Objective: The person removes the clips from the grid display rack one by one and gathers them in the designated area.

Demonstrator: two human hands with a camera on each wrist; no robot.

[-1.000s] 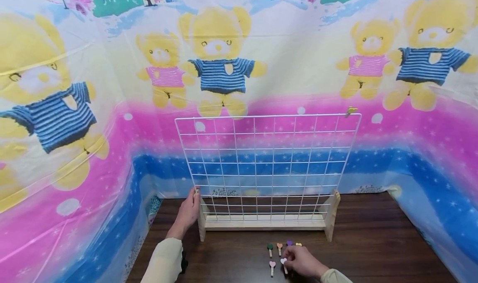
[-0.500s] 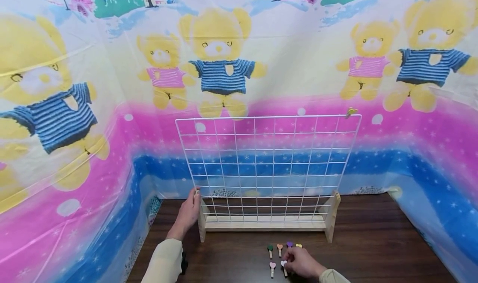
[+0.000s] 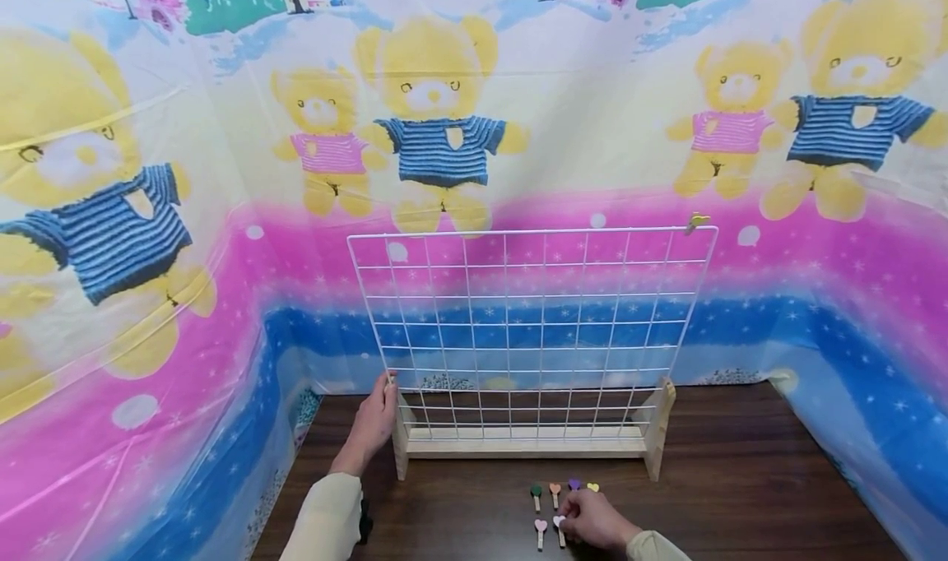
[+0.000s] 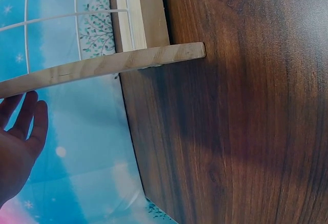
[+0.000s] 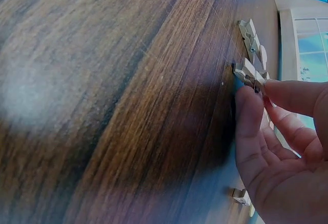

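My right hand (image 3: pixel 598 521) pinches a small wooden clothespin with a white heart (image 3: pixel 559 521) between thumb and finger, low over the table. In the right wrist view that clothespin (image 5: pixel 249 74) sits at the fingertips. Just left of it lies a clothespin with a pink heart (image 3: pixel 541 526). Behind are clothespins with a green heart (image 3: pixel 536 491), an orange heart (image 3: pixel 555 490), a purple top (image 3: pixel 574 484) and a yellow top (image 3: pixel 592 487), partly behind the hand. My left hand (image 3: pixel 375 415) touches the left wooden upright (image 4: pixel 97 66) of the white wire grid rack (image 3: pixel 543 323), fingers against its outer side.
A yellow clip (image 3: pixel 696 220) sits on the grid's top right corner. The rack's wooden base bar (image 3: pixel 526 443) stands on the dark wooden table (image 3: pixel 741 479). Another clothespin (image 5: pixel 241 197) lies by the right palm. A bear-printed cloth (image 3: pixel 578 133) hangs behind and at both sides.
My right hand has shifted slightly left with the white-heart clothespin, which now lies nearer the pink one. The left hand stays at the rack's upright.
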